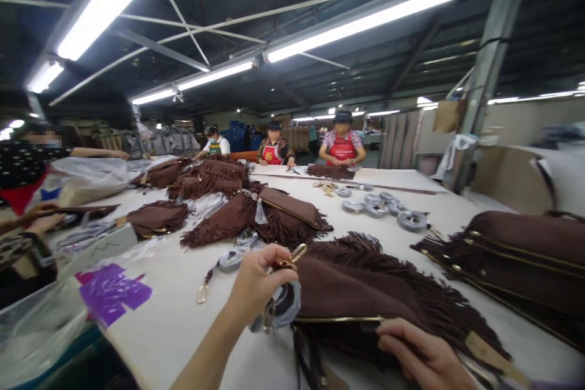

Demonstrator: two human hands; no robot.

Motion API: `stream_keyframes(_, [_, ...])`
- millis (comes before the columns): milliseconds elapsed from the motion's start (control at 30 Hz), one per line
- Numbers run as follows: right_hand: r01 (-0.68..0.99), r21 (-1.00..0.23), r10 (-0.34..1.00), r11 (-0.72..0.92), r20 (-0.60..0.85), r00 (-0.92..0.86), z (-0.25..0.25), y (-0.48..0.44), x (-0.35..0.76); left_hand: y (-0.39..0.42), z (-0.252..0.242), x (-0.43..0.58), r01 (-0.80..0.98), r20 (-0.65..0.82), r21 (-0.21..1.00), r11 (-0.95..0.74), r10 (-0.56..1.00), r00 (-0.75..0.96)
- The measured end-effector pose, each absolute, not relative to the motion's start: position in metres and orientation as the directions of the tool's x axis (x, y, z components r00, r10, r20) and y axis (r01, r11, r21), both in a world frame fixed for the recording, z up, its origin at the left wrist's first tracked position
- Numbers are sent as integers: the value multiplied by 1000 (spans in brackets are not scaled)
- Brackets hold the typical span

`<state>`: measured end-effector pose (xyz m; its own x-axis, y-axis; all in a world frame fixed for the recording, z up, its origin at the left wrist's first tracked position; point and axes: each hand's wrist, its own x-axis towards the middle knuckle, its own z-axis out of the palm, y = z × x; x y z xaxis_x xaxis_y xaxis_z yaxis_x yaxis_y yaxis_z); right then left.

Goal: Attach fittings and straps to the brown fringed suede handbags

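Observation:
My left hand (262,283) is closed around a coiled strap (287,304) wrapped in greyish plastic, and its gold clasp (298,253) sticks up past my fingertips. Directly in front of me lies a dark brown fringed bag (351,289), its gold zipper edge toward me. At the right end of that zipper, my right hand (420,350) pinches the zipper pull (380,319). Below the zipper the bag's opening looks dark, and a dark strap hangs near its left corner. A tan paper tag (493,356) lies by my right wrist.
More brown fringed bags lie at the right (525,256) and in a pile (205,183) beyond. Several wrapped strap coils (375,204) rest on the white table (183,317). Purple plastic (114,292) is at the left. Several people work around the table, one in a red apron (342,147).

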<state>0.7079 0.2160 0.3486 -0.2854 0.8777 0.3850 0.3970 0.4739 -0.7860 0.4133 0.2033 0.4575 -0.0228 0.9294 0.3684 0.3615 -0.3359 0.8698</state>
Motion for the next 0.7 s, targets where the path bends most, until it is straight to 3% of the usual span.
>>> stream_keyframes(67, [350, -840, 906, 415, 344, -247, 354, 211, 702, 211, 460, 453, 538, 474, 729, -423, 879, 50])
stream_keyframes(167, [270, -893, 926, 360, 307, -218, 356, 207, 696, 224, 434, 502, 653, 497, 608, -452, 858, 132])
stream_keyframes(400, [266, -924, 958, 276, 244, -148, 366, 205, 688, 238, 379, 528, 635, 553, 571, -521, 815, 173])
stream_keyframes(700, [312, -896, 948, 317, 290, -131, 359, 209, 686, 236, 367, 533, 645, 759, 188, -741, 526, 384])
